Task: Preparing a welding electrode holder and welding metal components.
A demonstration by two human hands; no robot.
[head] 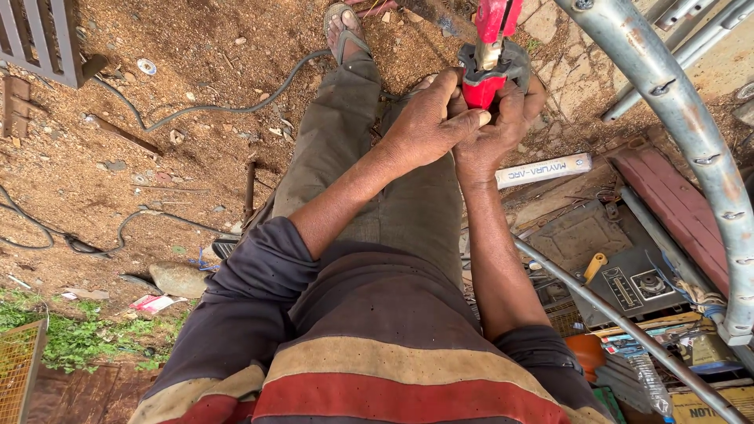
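Both my hands meet in front of me around a red and grey hand tool that looks like a welding electrode holder. My left hand wraps over its red lower end from the left. My right hand grips the same end from below and the right. The tool's upper red part runs up out of view. Below the hands are my olive trousers and one sandalled foot on the dirt.
A curved galvanised pipe arcs down the right side. A thin grey rod crosses below it. A white carton, a dark metal machine box and clutter lie at right. Black cables snake over the dirt at left, near a metal grille.
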